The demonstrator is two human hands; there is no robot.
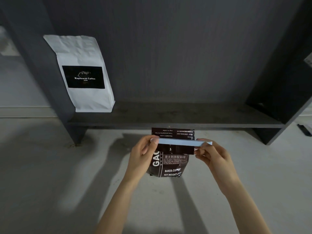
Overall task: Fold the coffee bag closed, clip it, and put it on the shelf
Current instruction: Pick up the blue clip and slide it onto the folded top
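The dark brown coffee bag stands upright on the pale counter, just in front of the dark grey shelf, with its top folded over so that a flap printed with upside-down text shows above a long light blue sealing clip laid across the fold. The left hand pinches the clip's left end, thumb on top, while its fingers wrap behind the bag's edge; the right hand is closed on the clip's right end, thumb and forefinger squeezing it. The step in hand looks to be the clipping itself, and whether the clip has latched cannot be told from here. To do it well, the fold should lie flat and square under the clip's whole length, with both side edges of the bag inside the clip's span, and the ends should be pressed evenly so the bar shuts without skewing or letting the flap spring free. A light tug would likely confirm the hold. The shelf has ample bare board to the right of the white Kopiluwak Coffee bag leaning at its left end, so placing should be easy.
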